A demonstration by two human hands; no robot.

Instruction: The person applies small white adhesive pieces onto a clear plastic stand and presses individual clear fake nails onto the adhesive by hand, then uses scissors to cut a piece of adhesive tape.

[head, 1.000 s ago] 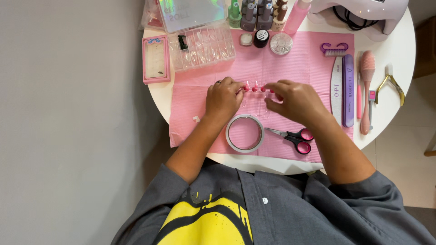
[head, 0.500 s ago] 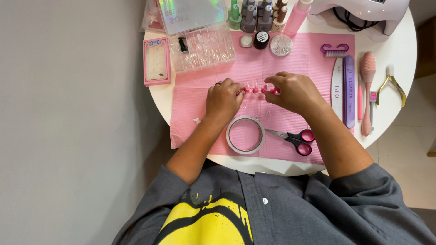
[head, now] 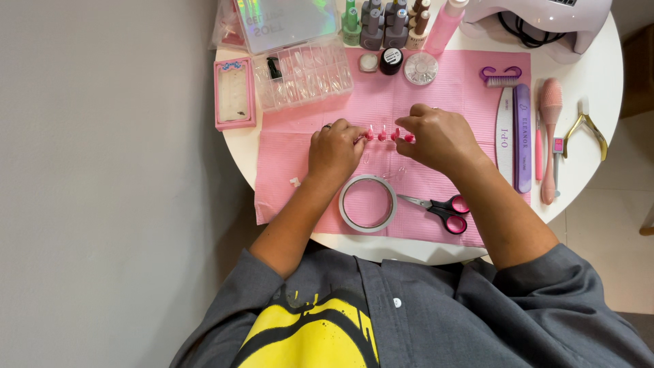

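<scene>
Left hand (head: 334,151): rests on the pink mat (head: 436,88), fingers curled in and pinched on the left end of the row of pink nail tips (head: 388,135).
Right hand (head: 439,138): lies just right of the row, fingers bent and closed narrow on its right end, about the last tip.
Where the tips are: mid-mat on the round white tabletop (head: 613,88), between the two hands, above the tape roll (head: 368,203) and the pink-handled scissors (head: 443,206).
Long axis: the row runs left to right across the mat, roughly level; each small tip seems to stand across that line, though which end points away is too small to tell.
How they would handle: judged light, thin and stiff, likely smooth and slippery, apt to flick off under a hard squeeze; whether a strip joins them cannot be told.
Where to hold: probably by the side edges of one tip, or at the two ends of the row, with fingertips only.
Around: a clear compartment box (head: 303,73) lies above left, nail files (head: 514,136) well to the right, polish bottles (head: 385,17) along the far edge.
</scene>
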